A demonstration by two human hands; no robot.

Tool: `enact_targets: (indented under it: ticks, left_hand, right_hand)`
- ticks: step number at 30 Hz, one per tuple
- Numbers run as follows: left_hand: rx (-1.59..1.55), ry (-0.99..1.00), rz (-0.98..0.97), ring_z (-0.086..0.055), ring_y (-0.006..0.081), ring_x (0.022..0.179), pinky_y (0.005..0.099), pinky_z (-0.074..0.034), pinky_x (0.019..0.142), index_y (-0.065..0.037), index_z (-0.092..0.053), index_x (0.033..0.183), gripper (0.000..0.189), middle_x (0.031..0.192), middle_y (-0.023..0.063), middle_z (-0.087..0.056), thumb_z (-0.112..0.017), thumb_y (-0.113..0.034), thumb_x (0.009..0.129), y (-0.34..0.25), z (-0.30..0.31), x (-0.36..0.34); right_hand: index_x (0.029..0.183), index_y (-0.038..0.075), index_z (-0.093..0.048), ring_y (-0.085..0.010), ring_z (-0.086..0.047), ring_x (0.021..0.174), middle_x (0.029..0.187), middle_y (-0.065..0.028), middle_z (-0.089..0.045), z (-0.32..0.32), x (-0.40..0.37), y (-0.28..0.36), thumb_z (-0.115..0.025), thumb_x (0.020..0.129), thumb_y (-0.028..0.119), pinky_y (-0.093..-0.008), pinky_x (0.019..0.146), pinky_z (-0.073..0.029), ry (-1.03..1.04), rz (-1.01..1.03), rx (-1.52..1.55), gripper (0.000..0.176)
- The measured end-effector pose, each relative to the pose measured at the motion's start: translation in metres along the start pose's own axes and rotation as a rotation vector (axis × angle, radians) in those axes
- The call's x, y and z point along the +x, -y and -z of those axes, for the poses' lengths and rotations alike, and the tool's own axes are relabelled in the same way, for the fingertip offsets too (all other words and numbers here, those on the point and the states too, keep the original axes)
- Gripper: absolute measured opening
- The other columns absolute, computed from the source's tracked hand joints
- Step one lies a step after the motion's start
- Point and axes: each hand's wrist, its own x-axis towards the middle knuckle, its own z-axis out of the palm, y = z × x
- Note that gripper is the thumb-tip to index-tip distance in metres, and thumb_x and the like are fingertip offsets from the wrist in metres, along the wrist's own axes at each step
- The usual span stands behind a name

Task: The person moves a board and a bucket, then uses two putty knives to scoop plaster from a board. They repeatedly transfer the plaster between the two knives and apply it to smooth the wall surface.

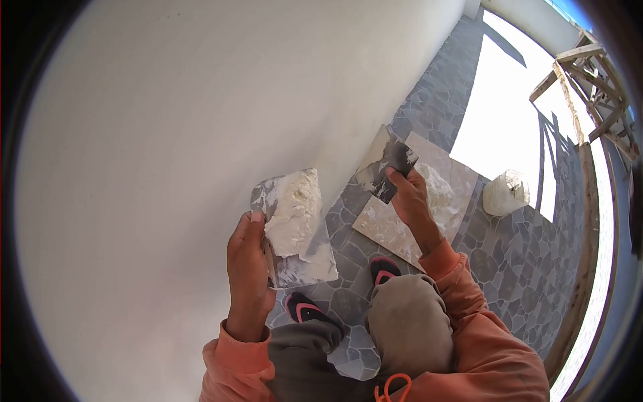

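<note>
My left hand (246, 268) is wrapped round the handle side of a flat metal trowel (326, 258). A thick layer of white putty (293, 211) covers much of its upper face. To the right, my right hand (411, 199) grips a wide scraper (376, 157) by its dark part, thumb on top. White smears mark the scraper's blade, which points away from me close to the foot of the white wall (167, 134). Below the right hand, a heap of putty (439, 186) rests on a pale square board (383, 233) on the floor.
A white bucket (504, 195) stands right of the board on grey stone-patterned paving (522, 281). A wooden frame (576, 84) is at the far right, with a long timber (588, 221) below it. My feet, in flip-flops (309, 309), are near the wall.
</note>
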Motion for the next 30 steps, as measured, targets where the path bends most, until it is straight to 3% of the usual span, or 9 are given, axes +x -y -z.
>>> enact_targets:
  ticks: [6, 7, 10, 11, 14, 17, 20, 23, 30]
  left_hand:
    - [-0.09, 0.02, 0.015, -0.06, 0.012, 0.095, 0.0275, -0.049, 0.084, 0.0, -0.054, 0.114, 0.027, 0.107, 0.0066, -0.062, -0.044, -0.024, 0.103, -0.005, -0.008, -0.007]
    - [-0.049, 0.08, 0.016, -0.06, 0.013, 0.098, 0.0276, -0.05, 0.086, 0.002, -0.051, 0.12, 0.03, 0.111, 0.0086, -0.06, -0.043, -0.022, 0.103, -0.004, -0.002, -0.007]
    - [-0.13, 0.106, 0.027, -0.06, 0.0143, 0.098, 0.0289, -0.052, 0.083, 0.003, -0.049, 0.122, 0.03, 0.11, 0.0096, -0.06, -0.041, -0.02, 0.102, -0.009, -0.004, -0.011]
    - [-0.157, 0.124, 0.031, -0.061, 0.0146, 0.098, 0.0296, -0.053, 0.082, 0.002, -0.049, 0.121, 0.03, 0.11, 0.0098, -0.06, -0.04, -0.019, 0.102, -0.009, -0.003, -0.013]
    - [-0.243, 0.204, 0.033, -0.063, 0.0163, 0.094, 0.032, -0.056, 0.079, 0.001, -0.049, 0.119, 0.028, 0.108, 0.0106, -0.061, -0.037, -0.019, 0.103, -0.008, -0.004, -0.02]
    - [-0.367, 0.285, 0.044, -0.066, 0.0182, 0.09, 0.034, -0.058, 0.077, -0.001, -0.051, 0.117, 0.028, 0.108, 0.0116, -0.062, -0.037, -0.021, 0.103, -0.006, -0.01, -0.028]
    - [-0.455, 0.317, 0.035, -0.065, 0.0179, 0.09, 0.0328, -0.057, 0.077, -0.002, -0.051, 0.117, 0.026, 0.107, 0.0112, -0.062, -0.039, -0.021, 0.103, -0.015, -0.021, -0.053]
    - [-0.504, 0.385, -0.052, -0.065, 0.0169, 0.09, 0.0301, -0.054, 0.077, -0.002, -0.053, 0.114, 0.024, 0.104, 0.0095, -0.064, -0.041, -0.019, 0.101, -0.011, -0.018, -0.061]
    - [-0.363, 0.292, -0.12, -0.065, 0.0169, 0.091, 0.0308, -0.055, 0.079, 0.003, -0.055, 0.11, 0.025, 0.1, 0.0112, -0.064, -0.041, -0.016, 0.101, 0.003, -0.018, -0.057]
  right_hand:
    - [0.112, 0.002, -0.063, -0.0057, -0.056, 0.088, 0.098, 0.0026, -0.064, -0.052, -0.036, 0.083, -0.059, 0.095, 0.005, -0.0228, 0.08, -0.043, 0.097, 0.181, -0.153, 0.018]
    - [0.112, 0.002, -0.062, -0.0055, -0.055, 0.082, 0.096, 0.0017, -0.063, -0.056, -0.043, 0.09, -0.059, 0.095, 0.005, -0.0222, 0.071, -0.044, 0.13, 0.209, -0.252, 0.018]
    - [0.114, 0.003, -0.062, -0.0056, -0.053, 0.074, 0.089, -0.0003, -0.061, -0.08, -0.081, 0.124, -0.058, 0.095, 0.004, -0.0234, 0.061, -0.044, 0.194, 0.427, -1.011, 0.02]
    - [0.124, 0.003, -0.059, -0.0095, -0.059, 0.076, 0.102, -0.0097, -0.066, -0.092, -0.091, 0.13, -0.056, 0.095, 0.002, -0.026, 0.056, -0.045, 0.26, 0.556, -1.127, 0.03]
    - [0.135, 0.003, -0.051, -0.0221, -0.066, 0.102, 0.129, -0.019, -0.059, -0.141, -0.118, 0.154, -0.057, 0.095, 0.005, -0.0306, 0.075, -0.053, 0.556, 0.896, -1.006, 0.04]
    - [0.14, 0.003, -0.046, -0.0336, -0.052, 0.129, 0.147, -0.0213, -0.043, -0.161, -0.125, 0.165, -0.063, 0.09, 0.007, -0.0412, 0.102, -0.046, 0.87, 1.043, -1.01, 0.052]
    - [0.139, 0.003, -0.046, -0.0346, -0.041, 0.137, 0.147, -0.0196, -0.043, -0.167, -0.135, 0.165, -0.066, 0.084, 0.006, -0.0494, 0.114, -0.033, 1.039, 1.044, -1.041, 0.059]
    - [0.139, 0.004, -0.046, -0.0335, -0.044, 0.135, 0.147, -0.0186, -0.043, -0.164, -0.143, 0.159, -0.065, 0.079, 0.0, -0.0476, 0.114, -0.035, 1.053, 1.111, -1.193, 0.063]
    - [0.139, 0.003, -0.045, -0.0315, -0.041, 0.137, 0.147, -0.0174, -0.043, -0.133, -0.147, 0.161, -0.058, 0.075, -0.012, -0.045, 0.115, -0.034, 1.052, 1.02, -1.404, 0.067]
